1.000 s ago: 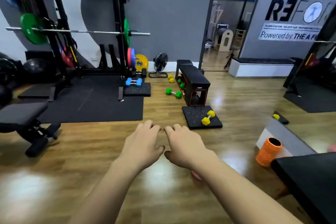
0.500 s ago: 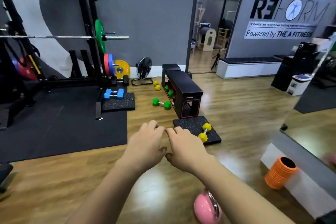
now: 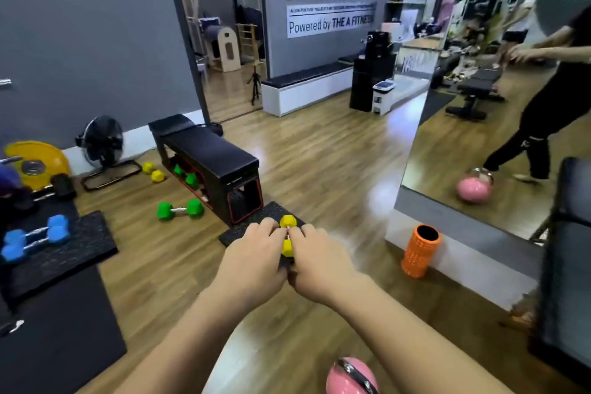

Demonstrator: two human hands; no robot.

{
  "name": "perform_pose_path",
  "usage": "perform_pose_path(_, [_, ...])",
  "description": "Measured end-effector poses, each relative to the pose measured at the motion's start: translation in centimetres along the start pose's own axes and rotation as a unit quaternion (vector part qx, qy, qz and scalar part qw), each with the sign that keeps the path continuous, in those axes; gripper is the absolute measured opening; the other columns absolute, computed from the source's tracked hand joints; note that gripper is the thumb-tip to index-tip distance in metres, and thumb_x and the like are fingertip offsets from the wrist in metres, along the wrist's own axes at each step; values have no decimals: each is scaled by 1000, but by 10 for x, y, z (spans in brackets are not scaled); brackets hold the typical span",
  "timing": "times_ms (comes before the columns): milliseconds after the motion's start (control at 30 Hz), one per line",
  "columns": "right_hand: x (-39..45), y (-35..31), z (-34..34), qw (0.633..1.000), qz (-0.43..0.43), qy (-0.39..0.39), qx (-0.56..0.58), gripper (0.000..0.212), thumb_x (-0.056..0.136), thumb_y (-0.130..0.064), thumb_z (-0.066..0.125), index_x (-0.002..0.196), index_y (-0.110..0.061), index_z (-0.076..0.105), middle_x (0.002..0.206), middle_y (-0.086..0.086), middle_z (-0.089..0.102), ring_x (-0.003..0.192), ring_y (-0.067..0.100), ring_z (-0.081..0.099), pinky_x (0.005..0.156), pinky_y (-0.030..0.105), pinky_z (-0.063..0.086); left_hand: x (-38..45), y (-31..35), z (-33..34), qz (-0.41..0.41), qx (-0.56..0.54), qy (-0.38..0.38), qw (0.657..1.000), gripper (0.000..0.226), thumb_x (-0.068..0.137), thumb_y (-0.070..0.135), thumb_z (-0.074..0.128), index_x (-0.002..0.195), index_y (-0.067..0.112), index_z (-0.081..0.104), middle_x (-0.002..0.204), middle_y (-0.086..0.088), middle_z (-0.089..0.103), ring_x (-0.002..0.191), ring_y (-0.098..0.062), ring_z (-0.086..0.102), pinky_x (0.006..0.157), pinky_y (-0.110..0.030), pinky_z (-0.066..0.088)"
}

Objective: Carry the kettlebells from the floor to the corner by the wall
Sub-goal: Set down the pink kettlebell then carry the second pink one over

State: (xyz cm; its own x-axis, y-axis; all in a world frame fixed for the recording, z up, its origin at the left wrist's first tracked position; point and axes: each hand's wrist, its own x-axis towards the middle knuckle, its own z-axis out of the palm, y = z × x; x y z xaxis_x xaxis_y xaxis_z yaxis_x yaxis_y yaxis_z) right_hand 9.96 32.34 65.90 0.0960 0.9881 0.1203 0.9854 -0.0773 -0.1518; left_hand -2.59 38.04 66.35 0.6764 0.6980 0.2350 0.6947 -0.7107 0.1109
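A pink kettlebell (image 3: 350, 376) with a shiny metal handle stands on the wooden floor at the bottom edge, below my right forearm. Its reflection (image 3: 473, 189) shows in the wall mirror on the right. My left hand (image 3: 256, 261) and my right hand (image 3: 319, 262) are stretched out in front of me, palms down, side by side and touching, holding nothing. Both hover well above the floor, forward of the kettlebell. Behind my fingertips a yellow dumbbell (image 3: 287, 221) lies on a small black mat (image 3: 233, 237).
A black storage bench (image 3: 208, 153) holds green dumbbells; one green dumbbell (image 3: 180, 209) lies beside it. Blue dumbbells (image 3: 32, 237) rest on mats at left. An orange foam roller (image 3: 420, 249) stands by the mirror base. A dark padded bench (image 3: 569, 249) fills the right edge.
The view has swung right and dipped, bringing the mirror and more of the pink kettlebell into sight. My hands stay together in front of me, empty.
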Motion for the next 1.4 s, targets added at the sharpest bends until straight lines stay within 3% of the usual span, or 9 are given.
perform_pose_path(133, [45, 40, 16, 998, 64, 6, 18, 52, 83, -34, 63, 126, -16, 40, 123, 6, 47, 114, 28, 47, 80, 39, 47, 68, -9, 36, 46, -10, -15, 999, 44, 74, 32, 60, 116, 24, 49, 120, 5, 45, 103, -19, 44, 68, -37, 50])
perform_pose_path(233, [62, 66, 29, 992, 126, 5, 15, 47, 87, -29, 60, 126, -16, 39, 123, 4, 47, 114, 26, 46, 77, 37, 44, 112, -5, 61, 93, -22, -35, 995, 40, 75, 32, 61, 112, 24, 49, 119, 6, 45, 104, -19, 44, 62, -34, 45])
perform_pose_path(400, [60, 120, 48, 975, 220, -1, -4, 48, 84, -25, 61, 127, -16, 41, 121, 5, 46, 111, 25, 46, 66, 34, 34, 159, 32, 109, 177, -62, -92, 978, 46, 76, 30, 62, 118, 21, 48, 122, 4, 45, 105, -21, 45, 66, -38, 48])
perform_pose_path(733, [13, 210, 120, 908, 413, -66, 25, 63, 81, -29, 66, 135, -15, 37, 125, 6, 47, 114, 26, 47, 76, 38, 47, 198, 110, 235, 337, -126, -210, 909, 64, 79, 38, 66, 132, 19, 37, 123, 1, 44, 111, -23, 45, 77, -41, 49])
perform_pose_path(933, [10, 256, 183, 860, 494, -115, 56, 59, 82, -21, 65, 133, -11, 38, 125, 7, 46, 114, 27, 45, 77, 38, 44, 220, 142, 319, 403, -123, -269, 866, 66, 78, 34, 67, 134, 17, 36, 123, 0, 45, 110, -24, 46, 83, -42, 49])
perform_pose_path(1133, [-11, 293, 274, 831, 532, -139, 88, 72, 78, -29, 69, 138, -13, 34, 126, 7, 46, 116, 28, 45, 83, 41, 46, 211, 154, 421, 416, -137, -315, 842, 68, 79, 37, 66, 136, 19, 34, 122, 0, 46, 110, -24, 46, 81, -43, 48])
perform_pose_path(1300, [-22, 310, 365, 824, 536, -162, 89, 66, 80, -16, 62, 139, -10, 33, 128, 7, 46, 117, 27, 45, 80, 39, 45, 184, 147, 518, 396, -163, -347, 835, 67, 83, 33, 59, 142, 17, 30, 129, 0, 48, 115, -25, 47, 86, -39, 44])
perform_pose_path(1400, [-33, 319, 424, 819, 538, -173, 98, 58, 80, -14, 61, 133, -12, 38, 126, 6, 48, 116, 27, 46, 79, 39, 43, 167, 146, 577, 397, -144, -369, 828, 55, 82, 30, 58, 131, 13, 42, 118, -4, 53, 109, -27, 51, 80, -38, 45])
